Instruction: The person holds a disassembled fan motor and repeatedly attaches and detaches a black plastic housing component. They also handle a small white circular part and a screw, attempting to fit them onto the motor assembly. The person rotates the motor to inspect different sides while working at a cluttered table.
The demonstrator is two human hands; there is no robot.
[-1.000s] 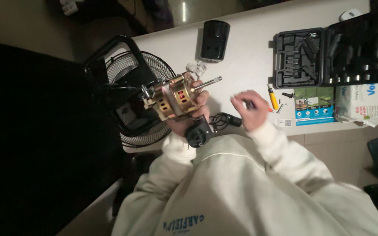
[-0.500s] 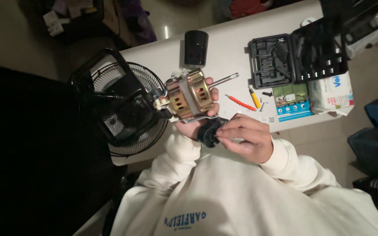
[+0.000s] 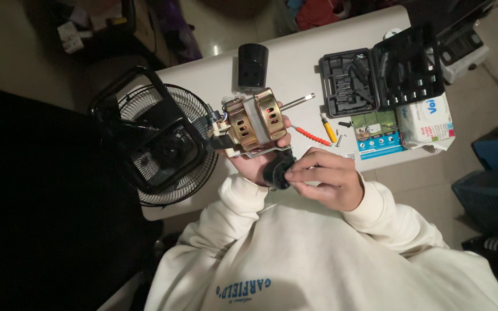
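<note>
Fan motor (image 3: 253,124) is gripped in left hand (image 3: 257,158), raised above the surface (image 3: 295,63). Right hand (image 3: 327,178), a second ago beside the red screwdriver (image 3: 312,136), is now closed on black part (image 3: 276,171) beneath the motor; screwdriver lies unheld.

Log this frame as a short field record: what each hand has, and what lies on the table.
left hand: grips a brass-coloured fan motor, its shaft pointing to the tool case
right hand: fingers on a small black round part under the motor
table: open black tool case, red screwdriver, black cylinder
left of motor: black fan grille
</note>
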